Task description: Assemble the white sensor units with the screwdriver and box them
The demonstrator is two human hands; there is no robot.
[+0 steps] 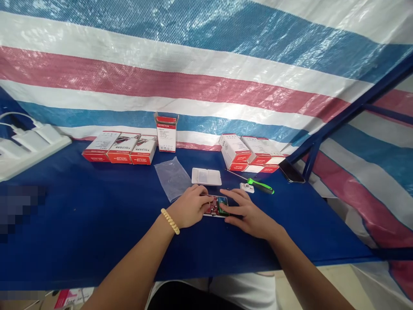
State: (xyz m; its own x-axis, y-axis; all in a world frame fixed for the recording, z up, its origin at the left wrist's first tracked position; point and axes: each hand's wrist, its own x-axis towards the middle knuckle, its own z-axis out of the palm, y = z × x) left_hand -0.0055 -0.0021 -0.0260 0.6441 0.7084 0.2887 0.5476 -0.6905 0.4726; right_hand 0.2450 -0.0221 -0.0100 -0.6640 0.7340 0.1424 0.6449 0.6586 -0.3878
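Your board (213, 209), red with a green part at its right end and set in a white case, lies flat on the surface (80, 241) directly between your two hands, with its long axis seeming to run left to right, from one hand to the other; its left end is hidden under your fingers, so its full length cannot be told. Neither hand is the nearer one, as both touch it. Your left grip (188, 207) comes over the board's left end with the fingers bent and the thumb and forefinger close together on the red part; whether they clasp it or merely press on it, you cannot tell from here. Your right grip (250, 215) reaches in from the board's right, fingers spread and not closed round it, one fingertip on the green part and the thumb by the near edge. Just beyond the board lies a white cover (206, 177), with a clear bag (172, 177) beyond and left of the board. Beyond and right of it are a small white plate (247, 188) and a green-handled screwdriver (262, 186). Farther beyond the board, red-and-white boxes (120, 148) stand to its left and right.
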